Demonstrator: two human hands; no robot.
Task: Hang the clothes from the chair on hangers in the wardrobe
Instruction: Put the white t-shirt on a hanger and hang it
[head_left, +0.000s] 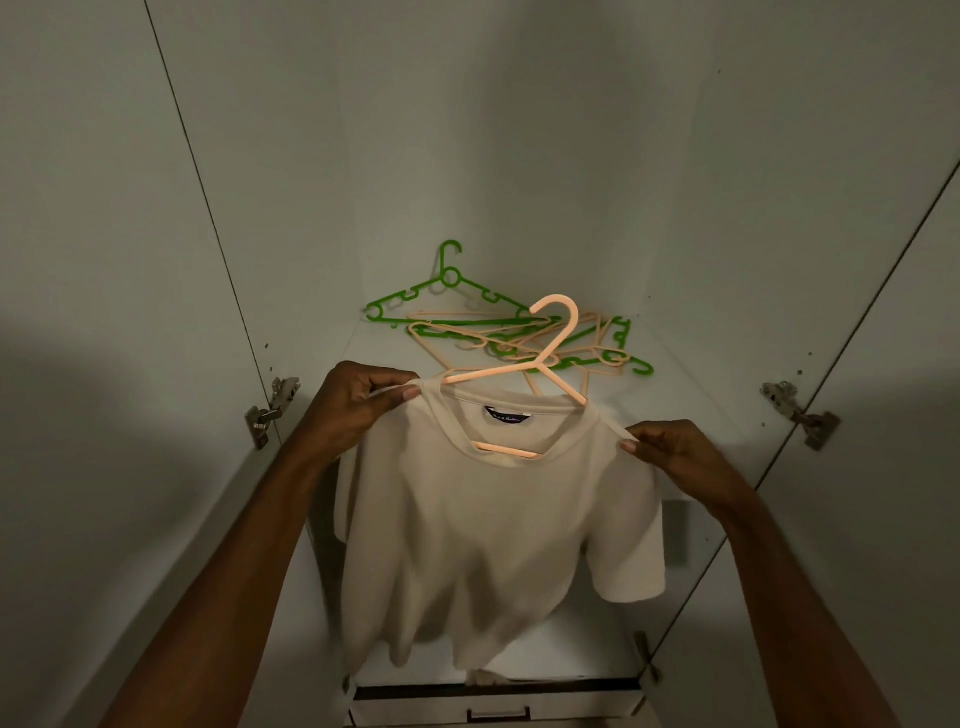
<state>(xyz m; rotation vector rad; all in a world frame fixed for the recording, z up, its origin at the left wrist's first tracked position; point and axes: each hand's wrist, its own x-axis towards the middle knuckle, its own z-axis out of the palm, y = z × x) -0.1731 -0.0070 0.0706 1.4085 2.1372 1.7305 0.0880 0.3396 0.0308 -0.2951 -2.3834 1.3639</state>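
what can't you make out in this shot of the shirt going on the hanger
Head view only:
- Wardrobe rail: none in frame, so where the peach hanger will hook is unknown.
- Hanger arms: inside the cream t-shirt, so their seating is hidden.
- Neck label: text too small to read.
- Pile of spare hangers: tangled and overlapping, count unclear.
- Shirt hem: motion-blurred.
- Chair and remaining clothes: out of frame.
- Left hand and right hand pinch the shoulders.

T-shirt (498, 530): soft matt cream cloth | hanger (558, 338): smooth peach plastic | hinges (270, 410): bare metal | wardrobe panels (675, 208): smooth matt white
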